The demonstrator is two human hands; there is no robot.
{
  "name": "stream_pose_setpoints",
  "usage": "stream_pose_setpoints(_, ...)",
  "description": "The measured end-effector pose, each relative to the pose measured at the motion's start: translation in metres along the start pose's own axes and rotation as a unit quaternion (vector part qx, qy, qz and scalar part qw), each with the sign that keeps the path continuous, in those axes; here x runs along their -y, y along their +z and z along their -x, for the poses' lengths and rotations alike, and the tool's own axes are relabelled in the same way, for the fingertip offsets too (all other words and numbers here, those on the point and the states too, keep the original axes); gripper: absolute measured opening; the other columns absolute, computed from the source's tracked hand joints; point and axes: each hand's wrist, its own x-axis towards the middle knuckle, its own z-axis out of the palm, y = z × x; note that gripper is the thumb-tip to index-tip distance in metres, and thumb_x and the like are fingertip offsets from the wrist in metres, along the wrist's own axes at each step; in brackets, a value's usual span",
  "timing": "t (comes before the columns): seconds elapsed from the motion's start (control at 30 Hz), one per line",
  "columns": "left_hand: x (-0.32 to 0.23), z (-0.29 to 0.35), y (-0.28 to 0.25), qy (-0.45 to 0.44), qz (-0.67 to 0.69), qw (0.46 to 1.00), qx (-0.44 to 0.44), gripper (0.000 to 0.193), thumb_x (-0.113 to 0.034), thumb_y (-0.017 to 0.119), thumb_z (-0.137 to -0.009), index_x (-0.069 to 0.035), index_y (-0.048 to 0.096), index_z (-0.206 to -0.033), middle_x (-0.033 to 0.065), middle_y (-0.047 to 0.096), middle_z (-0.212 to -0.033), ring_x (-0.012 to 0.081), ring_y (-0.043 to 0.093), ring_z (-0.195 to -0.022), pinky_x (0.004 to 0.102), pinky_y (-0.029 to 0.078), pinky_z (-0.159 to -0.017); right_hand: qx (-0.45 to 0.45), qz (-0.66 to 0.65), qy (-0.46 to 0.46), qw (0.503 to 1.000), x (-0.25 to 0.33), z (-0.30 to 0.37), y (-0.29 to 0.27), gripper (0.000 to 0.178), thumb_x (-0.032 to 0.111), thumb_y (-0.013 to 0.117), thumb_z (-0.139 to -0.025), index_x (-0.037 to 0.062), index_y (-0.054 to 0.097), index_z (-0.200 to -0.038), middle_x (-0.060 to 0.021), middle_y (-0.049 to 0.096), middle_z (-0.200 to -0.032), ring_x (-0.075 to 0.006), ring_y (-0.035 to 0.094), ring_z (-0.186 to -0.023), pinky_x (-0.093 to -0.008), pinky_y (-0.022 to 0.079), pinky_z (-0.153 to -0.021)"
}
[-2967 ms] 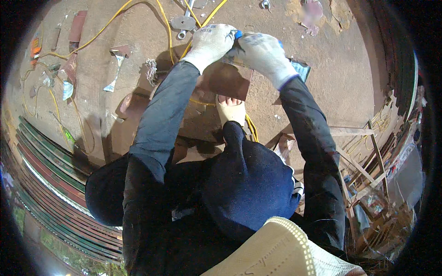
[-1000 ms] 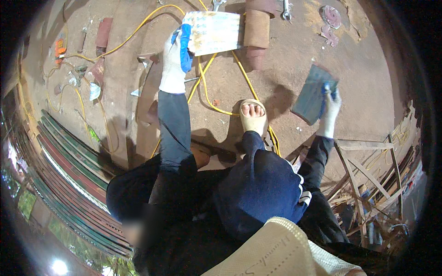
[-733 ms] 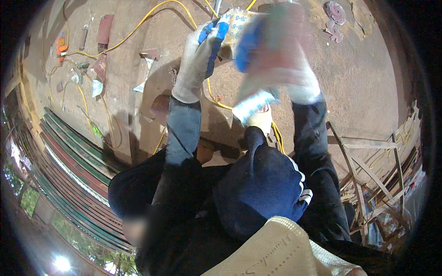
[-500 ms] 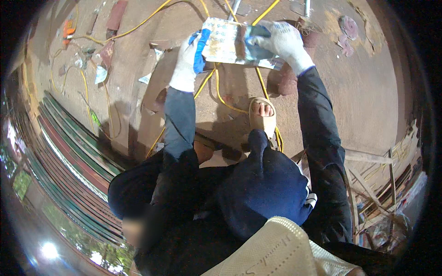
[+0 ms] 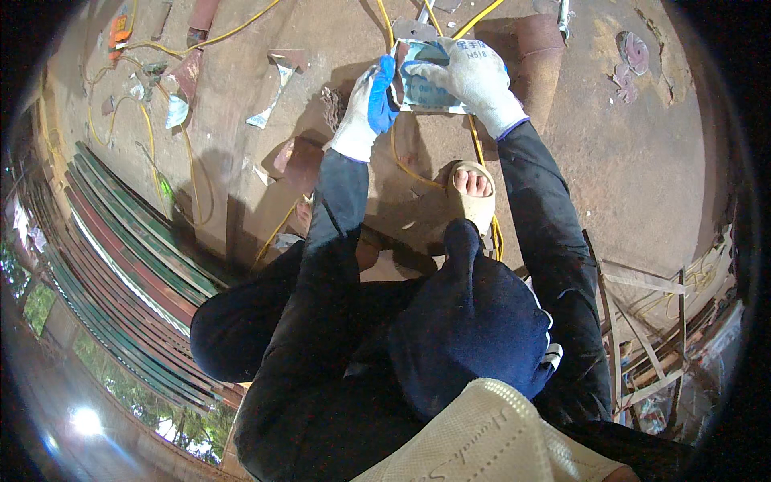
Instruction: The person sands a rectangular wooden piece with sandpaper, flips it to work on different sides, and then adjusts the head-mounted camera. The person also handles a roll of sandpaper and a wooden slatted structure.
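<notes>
Both my gloved hands hold a sheet of sandpaper (image 5: 427,96) in front of me, above the floor. Its back is pale blue and printed, and a reddish-brown strip shows at its left side. My left hand (image 5: 368,112), in a white glove with a blue palm, pinches the left edge. My right hand (image 5: 479,83) grips the right side, its thumb lying across the printed face. The fingers behind the sheet are hidden. Past its top edge shows a grey metal piece (image 5: 416,29).
Yellow cords (image 5: 480,18) run over the brown floor around my sandalled foot (image 5: 472,197). Reddish-brown rolls (image 5: 540,64) and torn scraps (image 5: 277,88) lie about. Long green and red metal bars (image 5: 128,269) are stacked at left. A metal frame (image 5: 642,321) stands at lower right.
The sheet, spread wide before, is now folded smaller. My left hand has moved right, closer to my right hand, which has shifted slightly left. The view has shifted a little.
</notes>
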Motion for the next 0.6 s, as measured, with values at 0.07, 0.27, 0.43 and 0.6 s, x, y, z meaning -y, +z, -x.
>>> stream_pose_setpoints(0.07, 0.003, 0.000, -0.003, 0.006, 0.005, 1.000, 0.006, 0.041, -0.034, 0.044, -0.096, -0.008, 0.046, -0.128, 0.0062, 0.057, -0.118, 0.0190, 0.057, -0.105, 0.0356, 0.045, -0.093, 0.059, -0.007, 0.012, 0.998, 0.003, -0.002, -0.007, 0.057, 0.052, 0.060, -0.077, 0.0113, 0.058, -0.117, -0.0130, 0.065, -0.102, -0.0285, 0.063, -0.094, -0.0415, 0.048, -0.083)
stream_pose_setpoints(0.27, 0.010, 0.003, -0.014, 0.060, -0.099, 0.993, 0.007, 0.043, -0.017, 0.058, -0.088, -0.003, 0.045, -0.126, 0.0081, 0.059, -0.111, 0.0192, 0.060, -0.096, 0.0339, 0.051, -0.084, 0.083, -0.003, 0.027, 0.996, 0.017, -0.001, -0.013, 0.056, 0.048, 0.062, -0.076, 0.0095, 0.057, -0.116, -0.0159, 0.065, -0.095, -0.0293, 0.064, -0.090, -0.0409, 0.049, -0.079)
stream_pose_setpoints(0.43, 0.008, 0.001, -0.024, 0.036, -0.040, 0.998, -0.038, 0.035, -0.013, 0.055, -0.089, -0.003, 0.048, -0.122, 0.0057, 0.061, -0.104, 0.0146, 0.062, -0.088, 0.0273, 0.054, -0.069, 0.006, -0.096, -0.020, 0.995, -0.001, -0.003, -0.001, 0.059, 0.043, 0.065, -0.076, 0.0025, 0.053, -0.117, -0.0208, 0.064, -0.095, -0.0337, 0.062, -0.092, -0.0409, 0.048, -0.082)
stream_pose_setpoints(0.6, 0.002, 0.002, -0.031, -0.006, 0.004, 0.996, -0.086, 0.033, -0.017, 0.058, -0.089, -0.005, 0.051, -0.119, 0.0077, 0.061, -0.108, 0.0187, 0.063, -0.090, 0.0303, 0.054, -0.073, 0.014, -0.021, -0.044, 0.999, -0.060, 0.003, 0.002, 0.054, 0.040, 0.067, -0.075, 0.0068, 0.056, -0.116, -0.0175, 0.063, -0.099, -0.0321, 0.061, -0.092, -0.0391, 0.047, -0.082)
